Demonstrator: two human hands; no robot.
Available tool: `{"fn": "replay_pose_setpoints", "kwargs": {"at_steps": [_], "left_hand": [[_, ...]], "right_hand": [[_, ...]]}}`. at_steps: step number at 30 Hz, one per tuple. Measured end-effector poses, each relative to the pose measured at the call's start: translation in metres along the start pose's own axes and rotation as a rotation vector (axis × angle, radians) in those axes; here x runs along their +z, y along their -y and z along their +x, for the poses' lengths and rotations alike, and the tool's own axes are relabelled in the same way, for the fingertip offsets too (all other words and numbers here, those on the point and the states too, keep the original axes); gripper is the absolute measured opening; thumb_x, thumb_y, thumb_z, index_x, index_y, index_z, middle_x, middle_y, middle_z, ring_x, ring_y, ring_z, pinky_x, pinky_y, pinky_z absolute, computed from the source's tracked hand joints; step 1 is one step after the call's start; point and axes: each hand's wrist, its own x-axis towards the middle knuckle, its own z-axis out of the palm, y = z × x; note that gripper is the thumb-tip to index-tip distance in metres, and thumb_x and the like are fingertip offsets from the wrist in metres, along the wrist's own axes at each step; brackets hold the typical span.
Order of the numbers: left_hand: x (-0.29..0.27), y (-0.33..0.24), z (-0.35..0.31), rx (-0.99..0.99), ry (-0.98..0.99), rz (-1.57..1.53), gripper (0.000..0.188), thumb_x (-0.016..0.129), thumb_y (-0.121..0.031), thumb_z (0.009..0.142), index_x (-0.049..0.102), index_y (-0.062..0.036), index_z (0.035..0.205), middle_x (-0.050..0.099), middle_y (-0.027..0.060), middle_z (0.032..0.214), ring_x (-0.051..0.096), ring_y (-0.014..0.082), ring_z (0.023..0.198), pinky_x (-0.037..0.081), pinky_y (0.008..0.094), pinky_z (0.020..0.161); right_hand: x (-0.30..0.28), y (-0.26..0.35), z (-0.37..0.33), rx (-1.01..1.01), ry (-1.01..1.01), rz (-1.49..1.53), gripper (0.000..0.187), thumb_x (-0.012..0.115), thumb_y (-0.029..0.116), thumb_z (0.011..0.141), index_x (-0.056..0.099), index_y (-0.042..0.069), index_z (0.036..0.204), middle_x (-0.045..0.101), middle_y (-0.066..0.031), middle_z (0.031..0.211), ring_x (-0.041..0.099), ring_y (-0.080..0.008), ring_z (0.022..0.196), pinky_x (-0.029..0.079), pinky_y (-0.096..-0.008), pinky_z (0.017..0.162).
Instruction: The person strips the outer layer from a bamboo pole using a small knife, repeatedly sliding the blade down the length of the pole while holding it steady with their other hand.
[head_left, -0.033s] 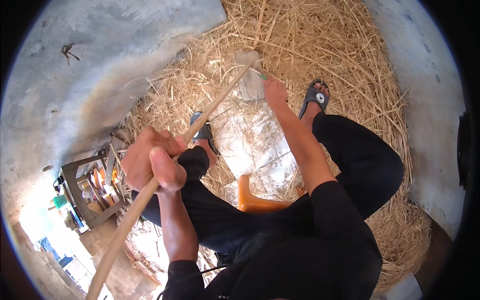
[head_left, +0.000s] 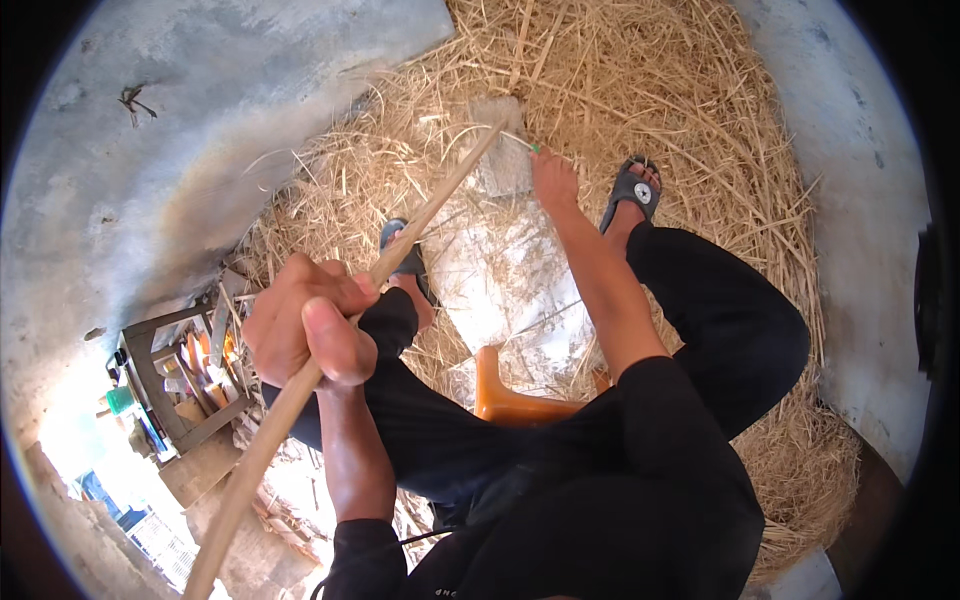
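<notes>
A long pale wooden pole [head_left: 432, 208] slants from the lower left up to the middle of the floor. My left hand [head_left: 312, 318] is wrapped tightly around it, thumb on top. The pole's far tip lies over a worn grey block [head_left: 500, 170]. Just right of that tip, my right hand [head_left: 555, 180] is closed in a fist around a thin tool with a green part [head_left: 535, 149]; most of the tool is hidden by the fist. A thin pale curved strip [head_left: 470, 128] shows by the pole's tip, and I cannot tell where it joins.
Straw-like shavings [head_left: 660, 90] cover the floor around my sandalled feet [head_left: 632, 192]. A pale board [head_left: 505, 270] lies between them, and an orange plastic seat edge [head_left: 515, 405] shows between my thighs. Grey walls [head_left: 230, 110] stand on both sides. A wooden frame [head_left: 190, 380] with tools sits left.
My right hand has shifted slightly right and away from me, with the green part of the tool farther from the pole's tip. My left hand and the pole have hardly moved.
</notes>
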Motion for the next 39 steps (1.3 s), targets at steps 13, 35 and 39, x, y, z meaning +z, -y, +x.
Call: {"fn": "replay_pose_setpoints", "kwargs": {"at_steps": [13,35,39], "left_hand": [[0.002,-0.011,0.005,-0.008,-0.036,-0.031,0.039,0.049,-0.019,0.084,0.054,0.0032,0.052,0.052,0.0091,0.046,0.048,0.0149,0.038,0.042,0.0266,0.038],[0.004,-0.013,-0.001,-0.024,-0.015,-0.060,0.041,0.044,-0.018,0.085,0.051,0.0049,0.052,0.049,0.0110,0.045,0.045,0.0151,0.037,0.039,0.0269,0.036],[0.004,-0.015,-0.004,0.035,0.095,-0.043,0.040,0.044,-0.017,0.087,0.051,0.0046,0.054,0.049,0.0111,0.044,0.045,0.0143,0.037,0.038,0.0265,0.035]], "right_hand": [[-0.164,0.061,-0.072,-0.076,0.278,0.657,0.045,0.032,0.040,0.098,0.057,0.004,0.109,0.060,-0.0329,0.090,0.058,-0.0451,0.093,0.043,-0.0507,0.082],[-0.137,0.066,-0.137,-0.119,-0.052,0.140,0.036,0.037,0.037,0.098,0.055,0.006,0.095,0.060,-0.0227,0.061,0.063,-0.0400,0.062,0.051,-0.0473,0.058],[-0.100,0.032,-0.097,-0.026,-0.010,0.027,0.036,0.036,0.037,0.098,0.056,0.006,0.097,0.061,-0.0230,0.064,0.063,-0.0411,0.063,0.050,-0.0482,0.058]]}}
